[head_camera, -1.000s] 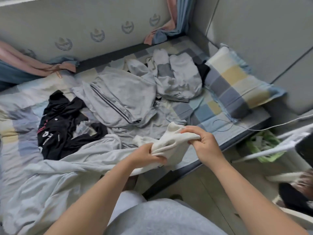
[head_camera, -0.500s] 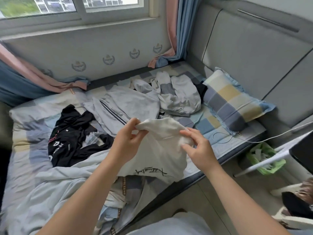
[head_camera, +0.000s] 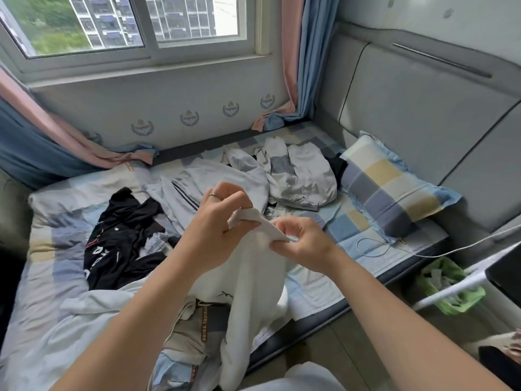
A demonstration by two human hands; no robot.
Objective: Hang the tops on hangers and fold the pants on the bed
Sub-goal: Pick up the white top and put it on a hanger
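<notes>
Soft window (head_camera: pixel 135 21) daylight, warped edges

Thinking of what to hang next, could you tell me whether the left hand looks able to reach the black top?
Probably yes: the left hand grips the white top, but the black top lies uncovered on the bed to its left, nothing between.

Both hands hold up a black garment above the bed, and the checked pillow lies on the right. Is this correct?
Not black: in the head view, the left hand and right hand hold a white garment. The pillow does lie on the right.
</notes>
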